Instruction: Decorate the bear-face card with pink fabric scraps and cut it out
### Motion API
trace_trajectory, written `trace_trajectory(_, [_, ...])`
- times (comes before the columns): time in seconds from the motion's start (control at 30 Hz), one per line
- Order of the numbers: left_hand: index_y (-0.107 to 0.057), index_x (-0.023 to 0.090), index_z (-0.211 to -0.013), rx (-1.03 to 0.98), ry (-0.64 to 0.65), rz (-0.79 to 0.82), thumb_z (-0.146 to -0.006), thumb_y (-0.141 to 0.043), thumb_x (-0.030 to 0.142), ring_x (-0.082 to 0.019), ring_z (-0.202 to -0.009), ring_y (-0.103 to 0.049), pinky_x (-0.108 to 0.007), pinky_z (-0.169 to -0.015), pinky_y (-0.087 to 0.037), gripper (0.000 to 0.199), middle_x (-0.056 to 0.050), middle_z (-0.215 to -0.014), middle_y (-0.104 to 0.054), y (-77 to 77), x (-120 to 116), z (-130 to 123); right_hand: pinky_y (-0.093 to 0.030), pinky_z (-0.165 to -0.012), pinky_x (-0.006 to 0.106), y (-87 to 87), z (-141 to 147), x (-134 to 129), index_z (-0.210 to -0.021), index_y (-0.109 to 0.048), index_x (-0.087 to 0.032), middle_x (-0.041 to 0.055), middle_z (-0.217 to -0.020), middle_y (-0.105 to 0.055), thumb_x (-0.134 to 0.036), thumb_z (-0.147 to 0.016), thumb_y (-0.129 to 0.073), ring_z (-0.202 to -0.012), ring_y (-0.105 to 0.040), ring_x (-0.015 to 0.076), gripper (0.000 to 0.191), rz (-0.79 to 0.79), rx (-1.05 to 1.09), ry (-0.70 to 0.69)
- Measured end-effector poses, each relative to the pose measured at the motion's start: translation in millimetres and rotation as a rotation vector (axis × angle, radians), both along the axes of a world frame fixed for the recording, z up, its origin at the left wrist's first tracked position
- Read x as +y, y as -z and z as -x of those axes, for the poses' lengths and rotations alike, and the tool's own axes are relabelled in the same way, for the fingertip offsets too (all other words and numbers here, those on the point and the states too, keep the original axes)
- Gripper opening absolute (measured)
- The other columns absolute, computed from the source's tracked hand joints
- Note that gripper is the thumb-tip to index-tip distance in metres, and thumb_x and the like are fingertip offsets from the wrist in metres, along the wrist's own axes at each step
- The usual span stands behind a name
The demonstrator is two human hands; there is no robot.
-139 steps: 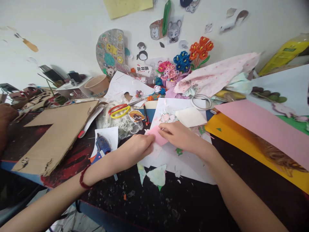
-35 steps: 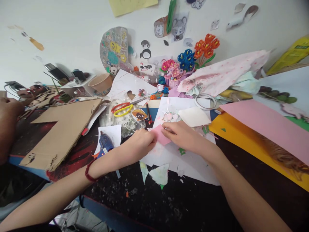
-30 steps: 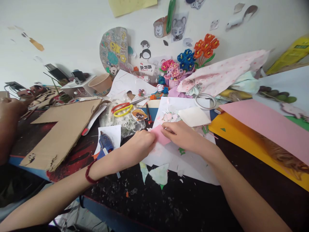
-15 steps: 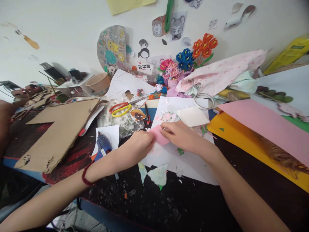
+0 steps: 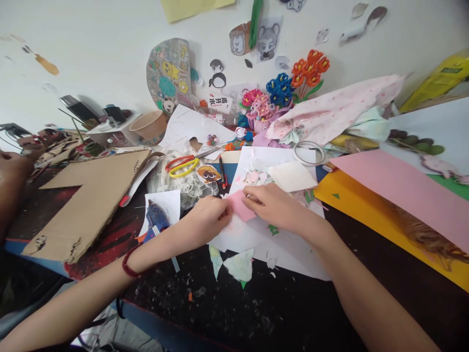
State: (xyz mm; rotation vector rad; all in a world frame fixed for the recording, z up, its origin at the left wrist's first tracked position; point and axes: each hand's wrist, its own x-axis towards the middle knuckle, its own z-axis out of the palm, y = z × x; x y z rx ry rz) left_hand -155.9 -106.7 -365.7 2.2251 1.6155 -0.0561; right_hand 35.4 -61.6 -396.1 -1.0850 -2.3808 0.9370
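A small piece of pink paper is held between my two hands, above a white sheet strewn with paper scraps. My left hand is closed on its left edge, fingers curled in. With thumb and fingers pinched, my right hand grips the paper's right side. Just behind my right hand lies a folded white paper. Left of my left hand, a blue glue gun rests on a small white paper. Beyond it are scissors with red and yellow handles, on a clear plastic bag.
Cut cardboard covers the table's left side. Large pink paper and orange paper lie at the right. A tape roll and flowers are at the back. Another person's hand shows at the left edge.
My left hand has shifted very slightly left. The pink paper stays between both hands. At the left edge, the other person's hand has come further into view.
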Motion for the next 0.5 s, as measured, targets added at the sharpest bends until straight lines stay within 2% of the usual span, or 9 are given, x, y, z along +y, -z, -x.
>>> trace_trajectory(0.27, [-0.059, 0.016, -0.068, -0.14, -0.023, -0.011, -0.079, -0.048, 0.012, -0.009, -0.053, -0.048, -0.023, -0.054, -0.031, 0.016, 0.002, -0.059, -0.061, 3.4, 1.8, 8.9, -0.018, -0.055, 0.031, -2.1, -0.5, -0.3, -0.065, -0.026, -0.02, -0.0048, -0.054, -0.035, -0.029, -0.095, -0.043, -0.053, -0.032, 0.0102, 0.035, -0.005, -0.002, -0.006])
trace_trajectory(0.5, [-0.063, 0.015, -0.073, -0.057, -0.024, -0.012, -0.077, -0.05, 0.007, -0.01, -0.057, -0.052, -0.025, -0.057, -0.031, 0.017, 0.001, -0.062, -0.064, 5.6, 1.6, 1.4, -0.018, -0.055, 0.031, 0.4, -0.1, 0.3, -0.066, -0.028, -0.021, -0.0042, -0.056, -0.038, -0.027, -0.094, -0.043, -0.055, -0.033, 0.0105, 0.033, 0.002, -0.011, 0.004])
